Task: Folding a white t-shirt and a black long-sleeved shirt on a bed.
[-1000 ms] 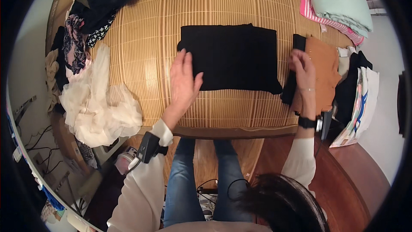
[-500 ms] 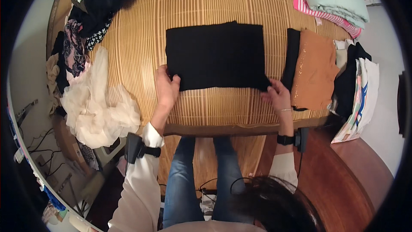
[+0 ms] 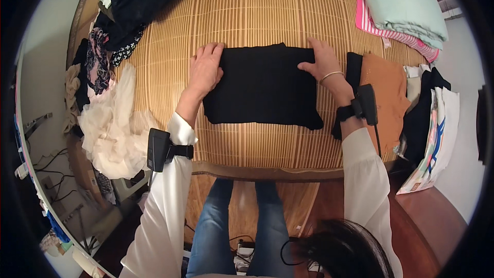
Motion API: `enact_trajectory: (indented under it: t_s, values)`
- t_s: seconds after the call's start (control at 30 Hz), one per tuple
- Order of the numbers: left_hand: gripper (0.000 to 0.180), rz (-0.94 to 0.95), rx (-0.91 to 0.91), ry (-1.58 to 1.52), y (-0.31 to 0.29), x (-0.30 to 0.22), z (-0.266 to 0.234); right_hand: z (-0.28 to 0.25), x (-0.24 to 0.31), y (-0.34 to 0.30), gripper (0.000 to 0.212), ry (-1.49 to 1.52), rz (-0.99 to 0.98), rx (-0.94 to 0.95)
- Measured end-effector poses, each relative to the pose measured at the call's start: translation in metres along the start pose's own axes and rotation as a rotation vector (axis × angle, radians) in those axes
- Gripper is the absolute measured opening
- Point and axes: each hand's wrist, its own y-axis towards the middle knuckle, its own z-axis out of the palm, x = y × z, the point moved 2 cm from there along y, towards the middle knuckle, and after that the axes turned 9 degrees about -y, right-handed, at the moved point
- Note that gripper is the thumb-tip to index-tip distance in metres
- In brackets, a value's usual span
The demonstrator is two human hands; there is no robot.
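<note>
A piece of black cloth [image 3: 265, 86], folded into a flat rectangle, lies on the bamboo mat in front of me. My left hand [image 3: 207, 68] rests at its far left corner, touching the left edge. The fingers there are slightly bent and apart from the thumb. At the far right corner is my right hand [image 3: 323, 63], its thumb lying on the cloth and its fingers stretched past the far edge. Neither hand lifts the cloth; it stays flat. The near right corner of the cloth sticks out a little.
To the right lie a folded orange-brown garment [image 3: 383, 98] and white packaging [image 3: 437, 128]. A pale green quilt [image 3: 401, 5] is at the far right. On the left are cream tulle [image 3: 116, 134] and a heap of dark clothes [image 3: 149, 0]. The bamboo mat [image 3: 247, 146] ends at a brown border.
Both hands have moved from the near corners of the black cloth, up along its sides, to the far corners. The whole view has shifted slightly, so the scene sits lower.
</note>
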Motion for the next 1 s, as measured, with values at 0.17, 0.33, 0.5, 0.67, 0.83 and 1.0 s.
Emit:
enact_trajectory:
  t_s: [0.17,0.33,0.5,0.67,0.83,1.0]
  values:
    - [0.059,-0.075,0.165,0.015,0.016,0.004,0.002,-0.002,0.011,0.009,0.047,-0.123,-0.027,0.096]
    - [0.042,-0.033,-0.027,-0.289,0.036,0.045,-0.004,-0.008,0.024,0.053,0.037,-0.155,-0.119,-0.016]
    - [0.029,-0.100,-0.338,-0.574,0.059,0.039,-0.048,-0.059,0.037,0.095,0.031,0.086,-0.249,-0.446]
    - [0.028,0.060,-0.080,-0.482,0.033,-0.018,-0.128,-0.140,0.046,0.037,0.023,0.180,-0.138,-0.284]
    - [0.031,0.271,0.228,-0.144,-0.032,-0.054,-0.122,-0.094,0.031,-0.059,0.041,0.210,-0.212,-0.157]
    - [0.014,0.407,0.455,0.009,-0.082,-0.056,-0.026,-0.028,-0.002,-0.118,0.037,-0.003,-0.208,0.098]
